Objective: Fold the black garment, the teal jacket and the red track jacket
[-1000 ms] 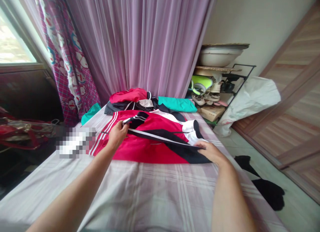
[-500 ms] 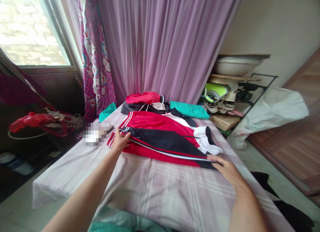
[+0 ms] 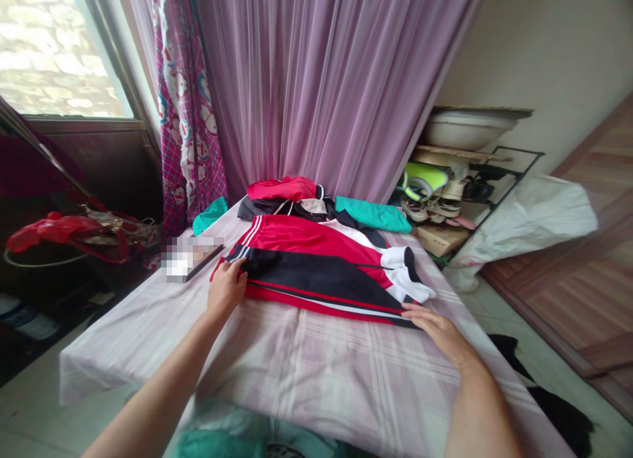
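Note:
A red, navy and white tracksuit garment [image 3: 316,273] lies spread across the bed, its navy layer with white and red piping folded over the red part. At its striped left end is my left hand [image 3: 227,288], fingers bent over the edge of the fabric. My right hand [image 3: 435,323] rests at the lower right end, fingers stretched out on the navy cloth and thumb mostly hidden. White ends with dark openings [image 3: 410,267] stick out beyond the right side.
Behind lie a heap of red and dark clothes [image 3: 284,189] and a folded teal cloth [image 3: 373,214]. A dark flat object [image 3: 205,261], partly blurred out, is at left. A shoe rack [image 3: 445,194] and a white sack [image 3: 534,221] stand at right, beyond the bed's edge.
The navy layer now lies flatter and wider over the red part. My left hand has moved slightly left and down; my right hand's fingers have straightened. The camera view has shifted slightly.

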Action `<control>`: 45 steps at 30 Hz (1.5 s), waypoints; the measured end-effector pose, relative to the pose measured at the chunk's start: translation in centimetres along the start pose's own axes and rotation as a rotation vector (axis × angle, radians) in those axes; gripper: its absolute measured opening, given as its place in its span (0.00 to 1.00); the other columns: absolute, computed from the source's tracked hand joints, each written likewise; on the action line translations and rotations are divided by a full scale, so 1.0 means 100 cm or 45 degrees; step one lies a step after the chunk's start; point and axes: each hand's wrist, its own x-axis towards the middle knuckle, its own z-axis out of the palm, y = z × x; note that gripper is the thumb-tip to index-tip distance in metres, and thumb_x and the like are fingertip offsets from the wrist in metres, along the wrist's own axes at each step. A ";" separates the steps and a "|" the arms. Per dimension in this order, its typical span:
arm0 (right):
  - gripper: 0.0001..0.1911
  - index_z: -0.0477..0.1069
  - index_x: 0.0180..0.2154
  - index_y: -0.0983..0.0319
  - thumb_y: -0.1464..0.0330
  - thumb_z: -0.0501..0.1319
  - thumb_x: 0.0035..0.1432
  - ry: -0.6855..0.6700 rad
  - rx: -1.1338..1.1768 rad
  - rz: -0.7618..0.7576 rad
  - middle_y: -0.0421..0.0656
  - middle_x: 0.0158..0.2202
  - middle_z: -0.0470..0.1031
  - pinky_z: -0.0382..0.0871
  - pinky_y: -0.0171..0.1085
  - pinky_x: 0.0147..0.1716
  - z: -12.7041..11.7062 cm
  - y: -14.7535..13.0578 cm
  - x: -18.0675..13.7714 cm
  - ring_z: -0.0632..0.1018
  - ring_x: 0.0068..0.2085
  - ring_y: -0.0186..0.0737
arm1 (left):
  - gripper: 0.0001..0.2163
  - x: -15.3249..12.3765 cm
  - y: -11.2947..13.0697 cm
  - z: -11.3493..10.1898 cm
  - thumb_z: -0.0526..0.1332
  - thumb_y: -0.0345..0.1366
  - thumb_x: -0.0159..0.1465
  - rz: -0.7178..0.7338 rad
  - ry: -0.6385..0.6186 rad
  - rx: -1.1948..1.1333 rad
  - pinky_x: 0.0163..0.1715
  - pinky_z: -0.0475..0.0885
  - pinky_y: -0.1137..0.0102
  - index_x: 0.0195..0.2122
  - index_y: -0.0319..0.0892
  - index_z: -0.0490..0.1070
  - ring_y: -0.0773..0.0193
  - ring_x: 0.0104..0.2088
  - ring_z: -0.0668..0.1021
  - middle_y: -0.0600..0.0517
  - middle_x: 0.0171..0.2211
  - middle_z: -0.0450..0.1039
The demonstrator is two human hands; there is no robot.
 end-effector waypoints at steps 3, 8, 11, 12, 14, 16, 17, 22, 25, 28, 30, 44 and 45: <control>0.22 0.82 0.30 0.57 0.48 0.59 0.53 0.166 -0.118 0.029 0.47 0.45 0.82 0.70 0.48 0.56 0.000 -0.005 0.001 0.77 0.53 0.55 | 0.21 -0.003 0.001 0.000 0.58 0.37 0.61 0.028 0.109 0.054 0.56 0.69 0.54 0.55 0.43 0.72 0.45 0.59 0.71 0.39 0.61 0.65; 0.23 0.81 0.39 0.59 0.54 0.52 0.60 0.467 -0.382 -0.251 0.50 0.48 0.80 0.69 0.48 0.56 0.039 -0.060 0.028 0.78 0.52 0.52 | 0.19 -0.007 0.027 -0.006 0.55 0.35 0.64 0.258 0.104 0.115 0.66 0.52 0.45 0.56 0.43 0.72 0.44 0.68 0.59 0.41 0.67 0.60; 0.23 0.76 0.51 0.59 0.58 0.50 0.63 0.314 -0.489 -0.496 0.49 0.56 0.76 0.64 0.47 0.61 0.086 -0.114 0.055 0.74 0.58 0.48 | 0.18 0.002 0.045 -0.002 0.52 0.36 0.67 0.481 -0.019 0.107 0.68 0.44 0.45 0.54 0.49 0.74 0.49 0.65 0.64 0.47 0.61 0.69; 0.24 0.73 0.56 0.59 0.59 0.51 0.64 0.237 -0.545 -0.529 0.49 0.60 0.72 0.61 0.48 0.62 0.103 -0.130 0.064 0.71 0.61 0.48 | 0.17 0.007 0.048 0.002 0.53 0.37 0.67 0.513 -0.048 0.115 0.68 0.44 0.46 0.55 0.50 0.74 0.49 0.65 0.65 0.48 0.60 0.71; 0.27 0.66 0.63 0.60 0.59 0.50 0.66 0.109 -0.662 -0.503 0.50 0.66 0.64 0.57 0.49 0.64 0.135 -0.154 0.080 0.64 0.66 0.47 | 0.18 0.017 0.048 0.013 0.55 0.42 0.67 0.526 -0.111 0.152 0.68 0.45 0.46 0.56 0.50 0.73 0.48 0.65 0.64 0.47 0.60 0.71; 0.29 0.59 0.67 0.58 0.57 0.49 0.68 -0.024 -0.757 -0.407 0.49 0.69 0.57 0.51 0.53 0.66 0.162 -0.164 0.090 0.59 0.69 0.48 | 0.19 0.024 0.042 0.024 0.56 0.44 0.66 0.507 -0.186 0.185 0.67 0.48 0.46 0.56 0.49 0.73 0.47 0.65 0.64 0.46 0.60 0.70; 0.30 0.57 0.67 0.57 0.56 0.48 0.68 -0.096 -0.793 -0.351 0.49 0.70 0.54 0.49 0.56 0.66 0.172 -0.165 0.093 0.56 0.70 0.49 | 0.19 0.026 0.038 0.029 0.56 0.45 0.66 0.499 -0.216 0.192 0.67 0.48 0.46 0.56 0.50 0.73 0.47 0.65 0.65 0.46 0.61 0.70; 0.32 0.56 0.68 0.57 0.51 0.45 0.69 -0.277 -0.896 -0.245 0.50 0.72 0.50 0.43 0.58 0.67 0.186 -0.148 0.090 0.53 0.71 0.51 | 0.20 0.025 0.026 0.042 0.53 0.47 0.68 0.516 -0.244 0.191 0.66 0.48 0.46 0.58 0.49 0.72 0.48 0.65 0.65 0.45 0.63 0.68; 0.32 0.56 0.68 0.58 0.52 0.45 0.69 -0.247 -0.937 -0.233 0.50 0.71 0.51 0.43 0.55 0.67 0.167 -0.132 0.080 0.54 0.70 0.49 | 0.20 0.024 0.025 0.043 0.53 0.47 0.68 0.523 -0.234 0.175 0.66 0.48 0.46 0.58 0.51 0.72 0.48 0.65 0.65 0.46 0.62 0.68; 0.30 0.57 0.67 0.59 0.55 0.45 0.70 -0.194 -0.974 -0.194 0.48 0.71 0.53 0.44 0.53 0.68 0.138 -0.108 0.069 0.54 0.70 0.46 | 0.20 0.026 0.025 0.043 0.53 0.47 0.68 0.531 -0.232 0.172 0.66 0.48 0.47 0.58 0.51 0.72 0.49 0.65 0.65 0.47 0.62 0.68; 0.29 0.58 0.67 0.58 0.57 0.46 0.70 -0.154 -0.976 -0.200 0.46 0.70 0.54 0.46 0.53 0.68 0.118 -0.085 0.061 0.55 0.70 0.45 | 0.20 0.028 0.025 0.043 0.53 0.47 0.68 0.533 -0.243 0.179 0.66 0.48 0.47 0.57 0.51 0.72 0.48 0.65 0.65 0.47 0.62 0.69; 0.17 0.79 0.39 0.60 0.64 0.53 0.59 0.418 -0.663 -0.356 0.49 0.42 0.82 0.74 0.46 0.49 0.009 -0.007 0.000 0.80 0.46 0.49 | 0.22 0.037 -0.012 0.025 0.49 0.49 0.69 0.914 -0.222 -0.025 0.56 0.69 0.54 0.48 0.44 0.78 0.52 0.52 0.77 0.43 0.52 0.77; 0.15 0.80 0.38 0.59 0.66 0.55 0.56 0.339 -0.643 -0.374 0.47 0.41 0.82 0.74 0.45 0.48 0.007 -0.005 -0.008 0.80 0.45 0.48 | 0.22 0.036 -0.021 0.018 0.49 0.49 0.69 0.986 -0.243 -0.048 0.53 0.72 0.56 0.45 0.44 0.79 0.53 0.49 0.79 0.44 0.49 0.79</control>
